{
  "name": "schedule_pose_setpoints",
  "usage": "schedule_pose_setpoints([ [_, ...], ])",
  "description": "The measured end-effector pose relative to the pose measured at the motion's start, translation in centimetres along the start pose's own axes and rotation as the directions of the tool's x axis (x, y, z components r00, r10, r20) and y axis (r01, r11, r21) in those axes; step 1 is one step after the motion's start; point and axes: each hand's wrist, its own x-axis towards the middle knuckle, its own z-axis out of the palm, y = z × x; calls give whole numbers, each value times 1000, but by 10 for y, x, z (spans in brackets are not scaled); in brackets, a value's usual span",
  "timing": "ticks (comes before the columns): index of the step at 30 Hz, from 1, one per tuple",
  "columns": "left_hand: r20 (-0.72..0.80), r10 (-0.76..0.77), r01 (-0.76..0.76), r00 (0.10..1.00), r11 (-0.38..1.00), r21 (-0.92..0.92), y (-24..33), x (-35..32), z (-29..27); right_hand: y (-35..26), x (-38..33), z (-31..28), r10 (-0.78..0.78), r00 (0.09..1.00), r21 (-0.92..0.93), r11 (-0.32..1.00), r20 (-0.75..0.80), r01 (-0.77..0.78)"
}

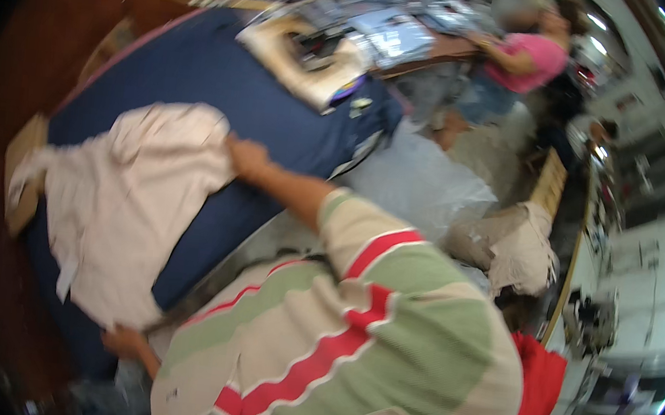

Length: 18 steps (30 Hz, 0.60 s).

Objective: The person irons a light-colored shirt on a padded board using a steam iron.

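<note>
A pale pink-beige garment (135,195) lies spread on a padded table with a navy cover (276,125). It looks like a top, with a small white label (66,278) at one edge. My right hand (248,158) grips its upper right edge, arm stretched out. At the lower edge of the cloth, my left hand (124,341) is closed on the corner nearest me. Motion blurs both hands, so single fingers do not show well.
A dark iron-like object (317,48) rests on a cream cloth (272,47) at the table's far end. Beyond are plastic-wrapped packs (395,36). Translucent plastic (425,173) and beige cloth bundles (507,242) lie to the right. A person in pink (530,62) stands farther off.
</note>
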Motion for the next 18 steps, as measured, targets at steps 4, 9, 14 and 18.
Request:
schedule_pose_setpoints([
  [4,25,-174,167,984,883,-439,33,12,-29,49,-15,-66,145,979,220,969,-143,-111],
  [9,196,-57,173,979,743,-647,31,-29,-120,99,-74,-105,116,988,132,986,-98,-103],
  [14,134,-139,192,981,772,-605,41,-40,-133,86,-66,-81,-89,980,-213,976,-178,50],
  [18,-78,201,-212,976,833,-511,87,53,-99,-1,43,-60,-410,909,195,888,-67,415],
])
